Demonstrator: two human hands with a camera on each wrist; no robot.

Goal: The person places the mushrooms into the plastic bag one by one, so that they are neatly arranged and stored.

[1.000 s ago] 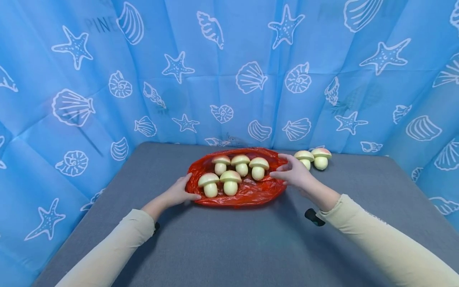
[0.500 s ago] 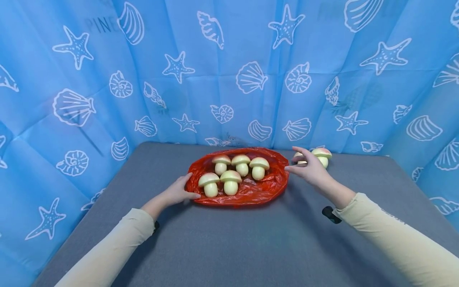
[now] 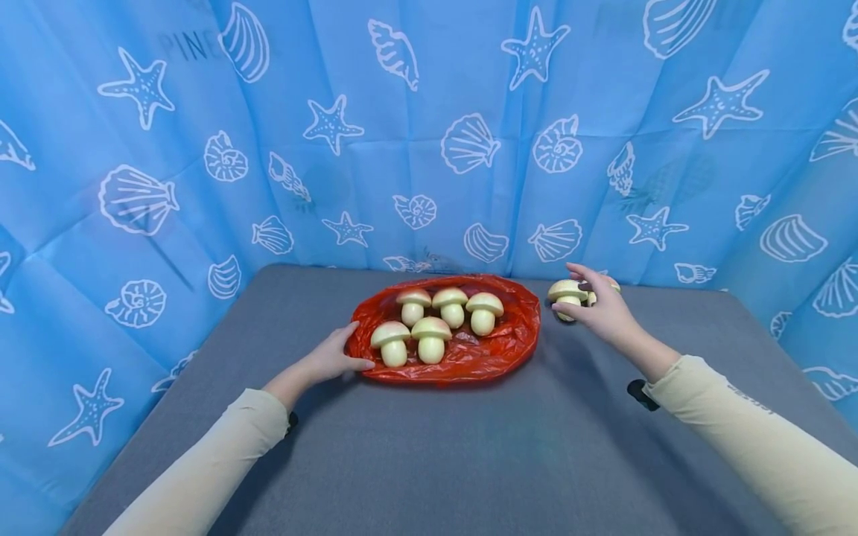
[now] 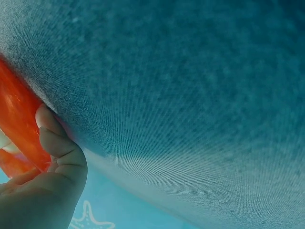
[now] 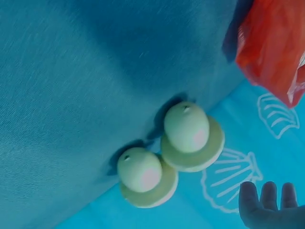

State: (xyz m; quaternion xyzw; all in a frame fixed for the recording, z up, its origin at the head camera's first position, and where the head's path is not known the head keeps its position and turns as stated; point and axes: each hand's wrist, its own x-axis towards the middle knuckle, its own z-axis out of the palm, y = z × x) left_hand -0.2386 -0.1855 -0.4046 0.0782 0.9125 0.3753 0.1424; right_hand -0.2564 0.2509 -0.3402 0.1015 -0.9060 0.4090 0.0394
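Note:
A red plastic bag (image 3: 485, 366) lies spread with its mouth wide, and several pale toy mushrooms (image 3: 431, 341) sit inside it. My left hand (image 3: 328, 359) grips the bag's left rim; the left wrist view shows the thumb and fingers on the red film (image 4: 21, 117). To the right of the bag, my right hand (image 3: 608, 311) is by two loose mushrooms, its thumb and fingers apart. The nearer mushroom (image 3: 567, 289) shows between them, while the hand partly covers the other. In the right wrist view, both loose mushrooms (image 5: 187, 131) stand apart from the visible fingers (image 5: 269, 195).
A grey cloth-covered table (image 3: 429, 454) spreads under everything. Behind it hangs a blue curtain (image 3: 415, 171) with white seashell and starfish prints, close to the table's back edge and the loose mushrooms.
My right hand has left the bag's right rim and moved right to the loose mushrooms. My left hand and the mushrooms in the bag have stayed in place.

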